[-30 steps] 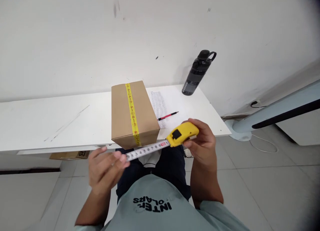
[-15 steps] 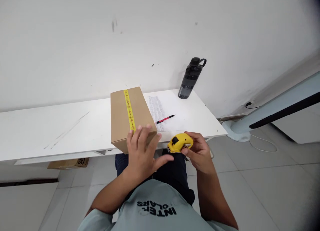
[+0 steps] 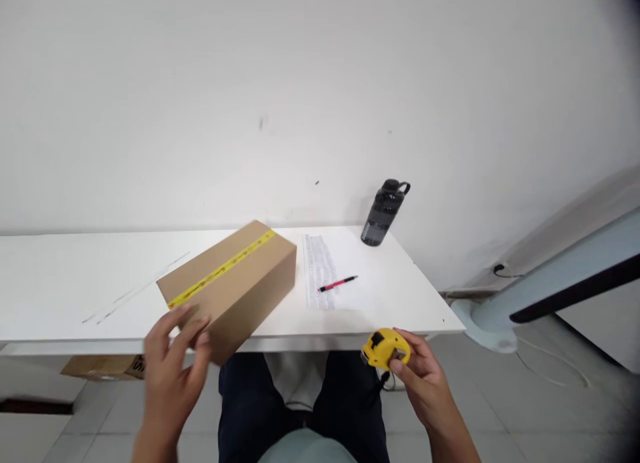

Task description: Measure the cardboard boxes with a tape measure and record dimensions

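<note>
A taped cardboard box (image 3: 230,276) rests at an angle on the white table (image 3: 390,296), its near corner jutting past the front edge. At that corner is my left hand (image 3: 175,356), fingers bent and apart, the fingertips touching the box's near end without closing round it. My right hand (image 3: 420,376) grips a yellow tape measure (image 3: 387,348) between thumb and fingers, in front of the table edge and above my right knee. The tape measure's blade does not show pulled out; a dark strap hangs from it.
Right of the box lies a sheet of paper (image 3: 320,269) covered in writing, with a red and black pen (image 3: 337,283) on it. A dark water bottle (image 3: 383,213) stands at the back. Another carton (image 3: 103,367) sits beneath the table. A pale blue column (image 3: 580,269) rises at right.
The box has turned so its yellow tape runs diagonally, with its near end swung left. My left hand moved left along with it. The tape measure stays in my right hand; the view has shifted.
</note>
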`<action>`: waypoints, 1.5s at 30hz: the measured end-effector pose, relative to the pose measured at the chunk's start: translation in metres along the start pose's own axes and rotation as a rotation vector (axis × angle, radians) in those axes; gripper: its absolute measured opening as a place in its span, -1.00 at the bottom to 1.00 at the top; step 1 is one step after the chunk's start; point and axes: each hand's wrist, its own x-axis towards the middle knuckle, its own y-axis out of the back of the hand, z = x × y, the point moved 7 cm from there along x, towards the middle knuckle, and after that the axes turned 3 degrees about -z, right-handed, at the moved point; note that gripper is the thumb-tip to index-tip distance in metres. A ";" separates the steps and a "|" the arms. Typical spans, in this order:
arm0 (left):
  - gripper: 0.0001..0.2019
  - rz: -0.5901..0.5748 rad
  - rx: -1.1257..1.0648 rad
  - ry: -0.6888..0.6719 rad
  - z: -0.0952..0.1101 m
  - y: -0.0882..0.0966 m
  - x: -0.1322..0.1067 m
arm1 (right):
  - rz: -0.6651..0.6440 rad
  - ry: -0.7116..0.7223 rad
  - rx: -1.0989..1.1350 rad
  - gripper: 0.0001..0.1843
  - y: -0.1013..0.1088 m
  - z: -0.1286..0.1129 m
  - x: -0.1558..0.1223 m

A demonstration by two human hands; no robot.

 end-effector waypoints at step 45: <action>-0.81 -0.101 -0.281 -0.360 0.111 -0.036 0.004 | -0.471 -0.142 0.360 -0.47 -0.173 -0.047 -0.006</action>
